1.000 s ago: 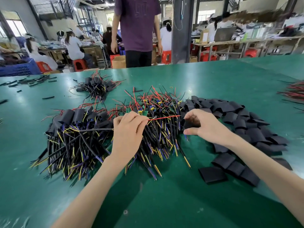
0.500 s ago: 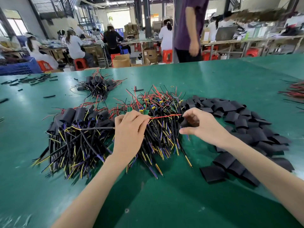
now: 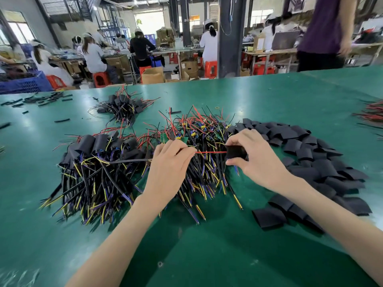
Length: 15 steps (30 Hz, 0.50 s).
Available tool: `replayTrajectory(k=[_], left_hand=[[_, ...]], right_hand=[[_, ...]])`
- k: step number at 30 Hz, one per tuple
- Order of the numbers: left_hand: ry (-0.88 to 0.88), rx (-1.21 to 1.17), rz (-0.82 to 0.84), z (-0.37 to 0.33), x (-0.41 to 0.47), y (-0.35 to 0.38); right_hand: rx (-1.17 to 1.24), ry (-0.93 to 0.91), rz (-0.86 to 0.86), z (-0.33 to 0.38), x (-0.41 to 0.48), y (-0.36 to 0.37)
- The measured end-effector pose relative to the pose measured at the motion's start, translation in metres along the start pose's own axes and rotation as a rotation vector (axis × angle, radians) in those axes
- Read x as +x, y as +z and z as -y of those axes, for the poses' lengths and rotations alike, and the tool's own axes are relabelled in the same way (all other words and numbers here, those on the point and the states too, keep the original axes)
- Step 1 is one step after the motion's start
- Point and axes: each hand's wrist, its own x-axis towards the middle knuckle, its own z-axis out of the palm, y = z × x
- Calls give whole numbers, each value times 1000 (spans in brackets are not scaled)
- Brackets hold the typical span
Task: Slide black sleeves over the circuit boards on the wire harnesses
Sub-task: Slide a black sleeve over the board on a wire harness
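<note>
My left hand point(image 3: 169, 164) grips a wire harness; its circuit board is hidden inside my fingers. A red wire point(image 3: 211, 152) runs from that hand rightward into a black sleeve point(image 3: 235, 151), which my right hand point(image 3: 256, 160) pinches between thumb and fingers. Behind my hands lies a heap of bare harnesses point(image 3: 199, 131) with green boards showing. Harnesses with sleeves on them point(image 3: 97, 154) are piled at the left. Loose black sleeves point(image 3: 310, 154) spread out at the right.
The green table point(image 3: 207, 245) holds a smaller sleeved bundle point(image 3: 122, 106) farther back, scattered black tube bits point(image 3: 41, 99) at far left and red wires point(image 3: 371, 112) at the right edge. A person in purple point(image 3: 325, 32) stands beyond the table's far right.
My right hand has brought the sleeve onto the tip of the red wire, which now enters it. The standing person has walked from the middle to the far right.
</note>
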Motion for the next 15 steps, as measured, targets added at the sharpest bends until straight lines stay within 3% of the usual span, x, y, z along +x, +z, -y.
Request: replayTrajectory(k=[4,8,15], left_hand=[[-26,-71,-2,-14,0,-1],[-65,-217,-57,-21,1,-3],[-32,-451,143,-32,-3,0]], right_hand=[[-220,-119,13,5,-4,4],[-177,-63,-7,7,-4,4],[-169,-171,-15,23,-8,8]])
